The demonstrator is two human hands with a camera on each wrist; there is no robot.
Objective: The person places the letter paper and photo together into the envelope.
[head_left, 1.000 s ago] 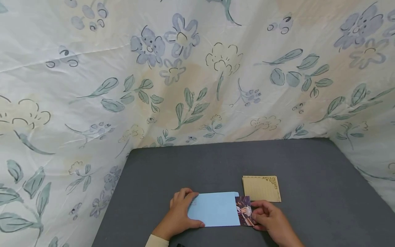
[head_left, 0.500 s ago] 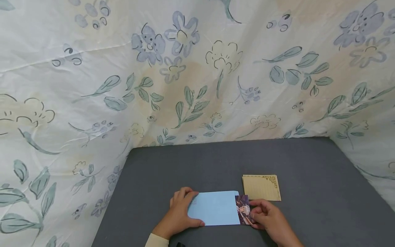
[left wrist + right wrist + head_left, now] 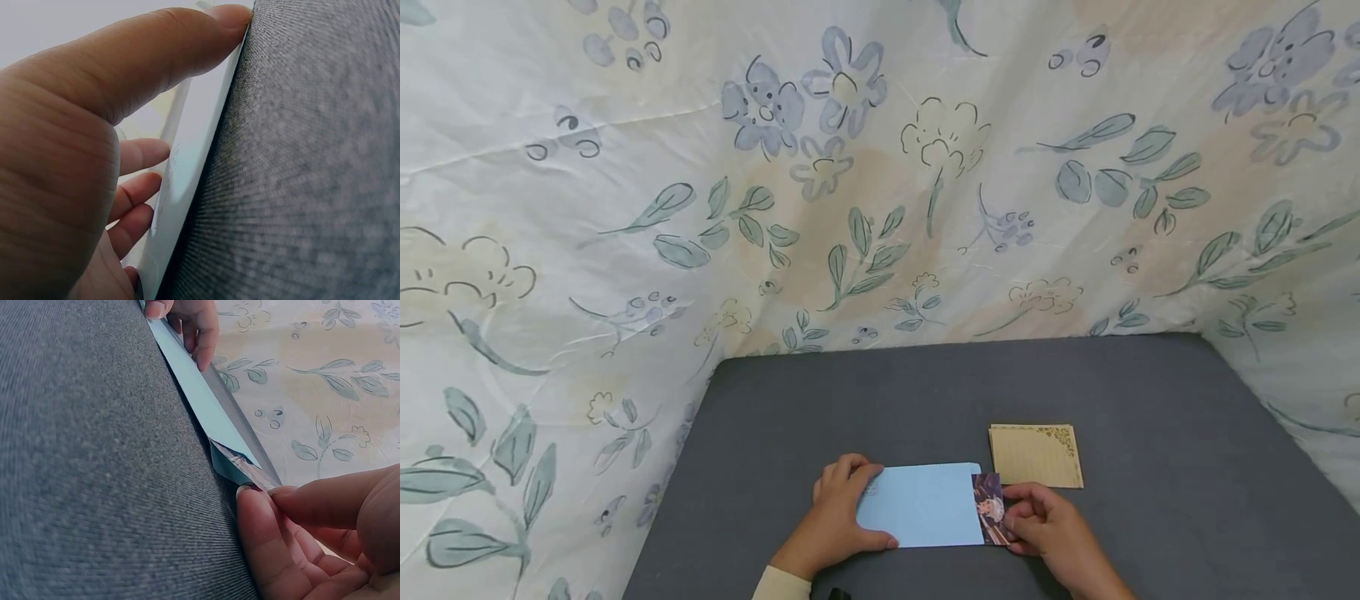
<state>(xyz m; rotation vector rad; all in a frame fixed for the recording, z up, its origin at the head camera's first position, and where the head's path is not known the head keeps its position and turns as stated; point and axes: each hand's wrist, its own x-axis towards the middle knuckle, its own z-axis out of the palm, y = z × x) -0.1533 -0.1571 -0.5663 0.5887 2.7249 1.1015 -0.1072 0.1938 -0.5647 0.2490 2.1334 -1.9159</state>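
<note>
Head view: approx. 1 sec. earlier, a wider strip of the photo card (image 3: 989,508) stuck out of the blue envelope (image 3: 925,507); that strip had since narrowed at the envelope's 3 o'clock end. Prob. meant the card sat deeper in — not fully in, as part of it was still out. R. hand (image 3: 1051,532) pinched the card's outer edge and had shifted w/ it toward 9 o'clock. L. hand (image 3: 837,523) lay spread at the envelope's 9 o'clock end, thumb (image 3: 877,542) at the near edge, fingers (image 3: 867,476) at the far corner; no obvious shift there, so it likely served as anchor. Tan sheets (image 3: 1036,456) stayed put just off the card's 1 o'clock, on the dark table (image 3: 850,408).

L. wrist view: thumb reached toward 1 o'clock, tip on the envelope's edge; fingers fairly straight, not curled round it.

R. wrist view: thumb and finger pinched the card's end; blue flap (image 3: 228,467) lay beneath, envelope running off toward 11 o'clock. Card's inner end hidden — couldn't tell how deep.
</note>
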